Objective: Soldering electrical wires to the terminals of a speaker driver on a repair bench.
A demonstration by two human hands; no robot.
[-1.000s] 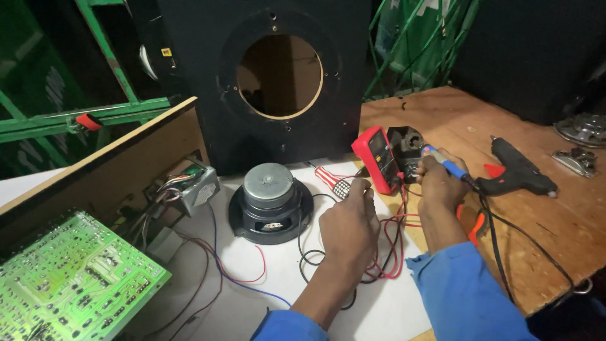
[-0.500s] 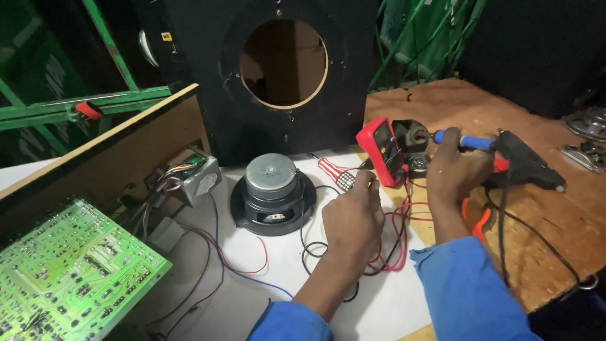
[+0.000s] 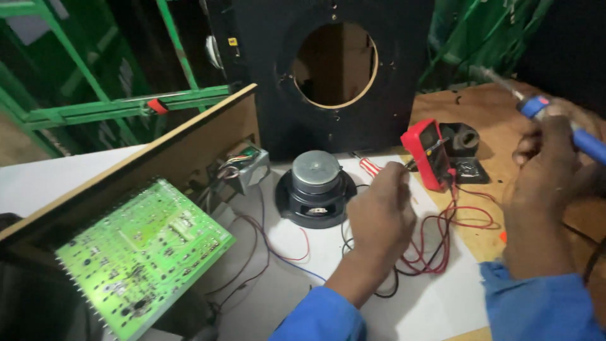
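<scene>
Your right hand (image 3: 546, 173) is clamped on a blue-handled soldering iron (image 3: 555, 120) raised above the wooden surface (image 3: 480, 101), while your left hand (image 3: 379, 211), fingers curled together, pinches wires near the red rectangular multimeter (image 3: 429, 153).

There is only one camera, worn on the person's head. It looks down and forward over the white table (image 3: 50, 177), from close up. The two hands are near the bottom edge, and the black speaker box (image 3: 404, 76) stands farther back.
</scene>
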